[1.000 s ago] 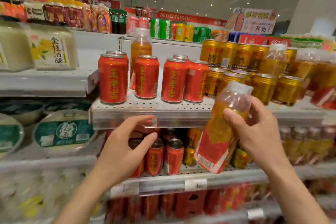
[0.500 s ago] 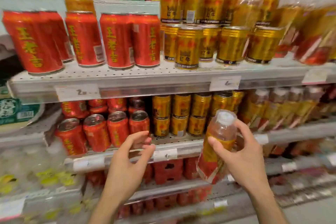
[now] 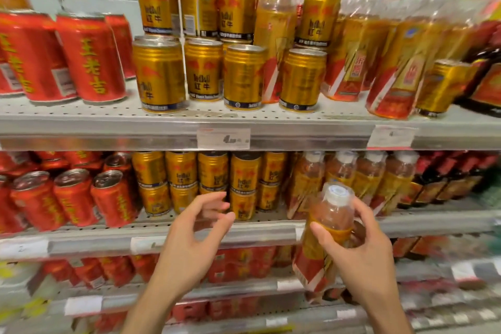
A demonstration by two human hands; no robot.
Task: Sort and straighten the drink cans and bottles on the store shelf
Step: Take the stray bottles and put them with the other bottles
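Note:
My right hand [image 3: 360, 255] grips an amber drink bottle [image 3: 329, 225] with a white cap and a red and gold label, held upright in front of the middle shelf's edge. My left hand [image 3: 193, 238] hovers beside it with loosely curled fingers, holding nothing, in front of the gold cans [image 3: 214, 179] on the middle shelf. Matching amber bottles [image 3: 368, 173] stand in a row on that shelf, just right of the gold cans. One such bottle [image 3: 273, 24] stands among gold cans [image 3: 244, 76] on the upper shelf.
Red cans [image 3: 89, 59] fill the left of the upper shelf [image 3: 108, 127], and more red cans [image 3: 73, 195] the left of the middle shelf [image 3: 271, 230]. Dark bottles [image 3: 444, 182] stand at the far right. Lower shelves hold red packs [image 3: 235, 263].
The view has swung right and closer to the gold cans and bottles. My right hand has carried the bottle right, toward the bottle row. My left hand stays empty beside it.

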